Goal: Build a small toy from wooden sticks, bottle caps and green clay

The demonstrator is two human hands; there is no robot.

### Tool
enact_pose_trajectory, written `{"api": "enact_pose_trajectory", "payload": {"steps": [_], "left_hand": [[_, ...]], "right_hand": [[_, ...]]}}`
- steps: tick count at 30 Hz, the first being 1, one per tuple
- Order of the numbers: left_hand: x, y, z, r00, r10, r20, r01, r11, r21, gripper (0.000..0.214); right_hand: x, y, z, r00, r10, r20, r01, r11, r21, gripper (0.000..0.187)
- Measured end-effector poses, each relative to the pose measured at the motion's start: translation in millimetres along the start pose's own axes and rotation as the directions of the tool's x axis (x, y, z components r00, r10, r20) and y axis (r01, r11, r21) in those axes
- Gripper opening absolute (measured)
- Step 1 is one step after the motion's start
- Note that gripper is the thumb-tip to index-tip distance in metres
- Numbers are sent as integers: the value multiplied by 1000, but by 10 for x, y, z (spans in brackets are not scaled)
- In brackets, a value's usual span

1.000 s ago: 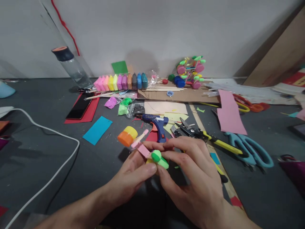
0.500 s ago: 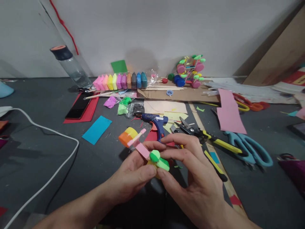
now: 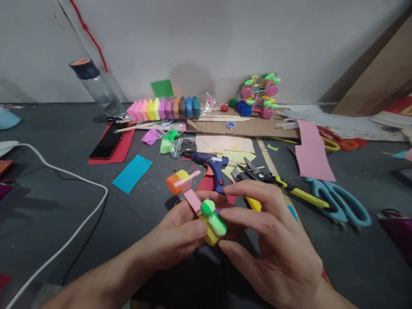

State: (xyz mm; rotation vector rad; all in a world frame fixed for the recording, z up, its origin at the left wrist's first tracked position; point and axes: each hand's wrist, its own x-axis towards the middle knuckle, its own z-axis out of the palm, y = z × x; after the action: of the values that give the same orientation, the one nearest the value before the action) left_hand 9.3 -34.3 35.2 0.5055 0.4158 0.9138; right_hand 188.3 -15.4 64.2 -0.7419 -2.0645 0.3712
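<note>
My left hand (image 3: 180,236) is closed around a small clay and paper model (image 3: 210,234), thumb pressed on its near side. The model has a yellow clay body with two bright green clay pieces on top. A pink paper strip (image 3: 192,201) runs from it toward a stick with pink ends (image 3: 187,178) and an orange and yellow clay wheel (image 3: 177,182). My right hand (image 3: 270,240) is open at the model's right side, thumb and fingers spread; whether a fingertip touches it I cannot tell. Beyond the hands lies a blue glue gun (image 3: 214,165).
Black-and-yellow cutters (image 3: 283,184) and blue-handled scissors (image 3: 341,201) lie to the right, near pink paper (image 3: 313,150). Blue paper (image 3: 132,174), a phone (image 3: 107,140) and a white cable (image 3: 77,178) are on the left. Clay packets (image 3: 164,109) and a water bottle (image 3: 99,90) stand behind.
My right thumb and fingers have spread apart from the green pieces, uncovering more of the yellow body. The model has turned slightly in my left hand. The view has shifted a little.
</note>
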Motion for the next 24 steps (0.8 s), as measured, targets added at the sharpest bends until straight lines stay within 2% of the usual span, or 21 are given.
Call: {"api": "enact_pose_trajectory", "payload": {"steps": [5, 10, 14, 19, 24], "left_hand": [[0, 26, 1, 999, -36, 10, 36, 999, 3, 41], [7, 38, 5, 998, -56, -13, 56, 998, 7, 34], [15, 29, 4, 999, -38, 0, 38, 997, -62, 32], [37, 4, 36, 997, -44, 59, 46, 998, -35, 28], [40, 11, 55, 996, -41, 75, 46, 997, -58, 31]], "right_hand": [[37, 11, -40, 997, -68, 44, 71, 995, -73, 23], [38, 17, -40, 996, -76, 54, 81, 992, -93, 21], [17, 37, -34, 996, -81, 21, 83, 994, -71, 24], [26, 52, -39, 993, -113, 24, 115, 987, -114, 25], [45, 38, -56, 992, -123, 32, 126, 981, -148, 16]]}}
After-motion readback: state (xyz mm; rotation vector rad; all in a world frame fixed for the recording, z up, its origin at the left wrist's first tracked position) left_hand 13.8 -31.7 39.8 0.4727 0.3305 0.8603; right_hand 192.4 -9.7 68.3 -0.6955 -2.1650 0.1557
